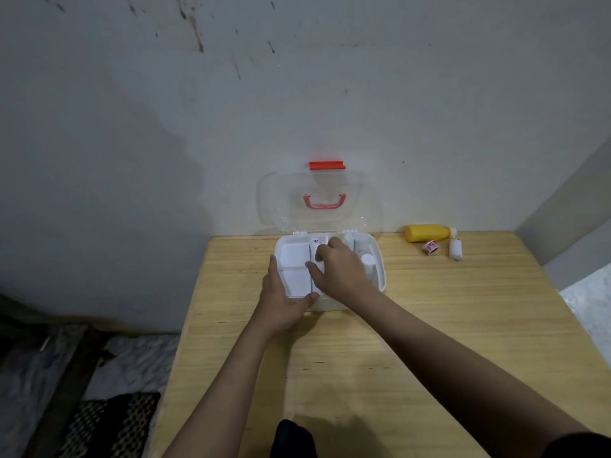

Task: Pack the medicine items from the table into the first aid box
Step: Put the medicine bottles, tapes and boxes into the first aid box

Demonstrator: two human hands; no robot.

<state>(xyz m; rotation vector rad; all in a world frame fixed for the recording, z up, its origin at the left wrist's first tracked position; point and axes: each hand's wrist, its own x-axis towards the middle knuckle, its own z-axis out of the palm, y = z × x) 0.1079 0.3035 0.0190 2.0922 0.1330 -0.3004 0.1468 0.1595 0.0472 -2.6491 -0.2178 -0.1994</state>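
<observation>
The white first aid box [380,259] stands open at the table's far edge, its clear lid [284,206] with a pink handle leaning back against the wall. My left hand [281,302] grips the box's front left corner. My right hand [340,269] reaches into the middle compartment, fingers on a white packet [318,241]. A white bottle [367,261] lies in the right compartment. To the right of the box, on the table, lie a yellow bottle [426,233], a small pink tape roll [430,247] and a small white bottle [455,248].
The wooden table [429,325] meets the wall at the back. Its left edge drops to a floor with cloth and a patterned mat [112,424]. A dark object [292,438] shows at the near edge.
</observation>
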